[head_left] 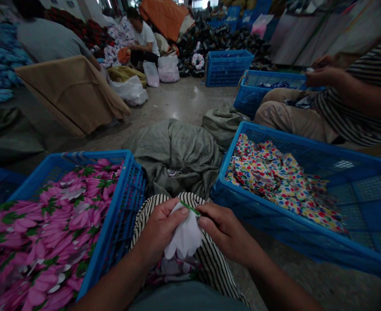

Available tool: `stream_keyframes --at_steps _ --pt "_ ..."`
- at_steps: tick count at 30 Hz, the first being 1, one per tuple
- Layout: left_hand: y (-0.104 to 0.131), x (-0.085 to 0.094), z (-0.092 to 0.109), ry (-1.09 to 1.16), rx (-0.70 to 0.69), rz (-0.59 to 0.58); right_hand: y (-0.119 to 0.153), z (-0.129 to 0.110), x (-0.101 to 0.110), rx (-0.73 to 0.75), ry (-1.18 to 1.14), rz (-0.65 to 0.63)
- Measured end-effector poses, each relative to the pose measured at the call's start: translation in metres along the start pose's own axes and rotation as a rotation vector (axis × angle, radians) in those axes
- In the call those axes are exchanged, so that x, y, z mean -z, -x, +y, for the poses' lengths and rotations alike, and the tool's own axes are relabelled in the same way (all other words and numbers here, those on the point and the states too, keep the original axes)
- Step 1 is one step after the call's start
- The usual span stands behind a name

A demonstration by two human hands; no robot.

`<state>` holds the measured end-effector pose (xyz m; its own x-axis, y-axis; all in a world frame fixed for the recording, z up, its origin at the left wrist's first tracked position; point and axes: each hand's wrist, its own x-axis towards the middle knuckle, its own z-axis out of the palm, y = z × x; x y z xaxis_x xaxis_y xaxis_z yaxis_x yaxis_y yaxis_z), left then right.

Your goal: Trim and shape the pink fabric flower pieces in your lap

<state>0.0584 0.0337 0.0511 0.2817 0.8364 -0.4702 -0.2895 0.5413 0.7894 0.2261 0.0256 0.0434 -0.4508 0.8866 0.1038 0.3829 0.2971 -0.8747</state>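
Over my lap I hold a white fabric piece [185,237] with a scalloped lower edge and a green strip along its top. My left hand [164,220] pinches the top left of it between thumb and fingers. At the green strip's right end, my right hand [223,229] is closed on the same piece. Whether the right fingers also hold something small cannot be made out. Below, more pink and white fabric pieces [171,270] lie in my lap on black-and-white striped cloth [218,268].
A blue crate [130,166] of pink and green pieces stands at my left. On the right, another blue crate [223,172] holds colourful printed fabric. Grey-green sacks [177,147] lie ahead. A co-worker in stripes [355,90] sits at right; other people sit farther off among piles.
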Motion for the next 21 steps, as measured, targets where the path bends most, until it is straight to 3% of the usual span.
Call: stream_keyframes --at_steps 8,15,21 --pt "0.0032 0.0032 -0.0017 -0.054 -0.025 -0.031 0.0026 0.0001 0.0010 0.008 -0.028 0.042" --pt "0.0059 -0.0039 0.0020 0.091 -0.058 -0.018 0.0059 0.0050 0.0002 0.013 -0.066 0.054" --pt "0.0079 -0.0045 0.0028 0.095 -0.003 -0.017 0.0048 0.0020 0.0036 0.054 -0.103 0.060"
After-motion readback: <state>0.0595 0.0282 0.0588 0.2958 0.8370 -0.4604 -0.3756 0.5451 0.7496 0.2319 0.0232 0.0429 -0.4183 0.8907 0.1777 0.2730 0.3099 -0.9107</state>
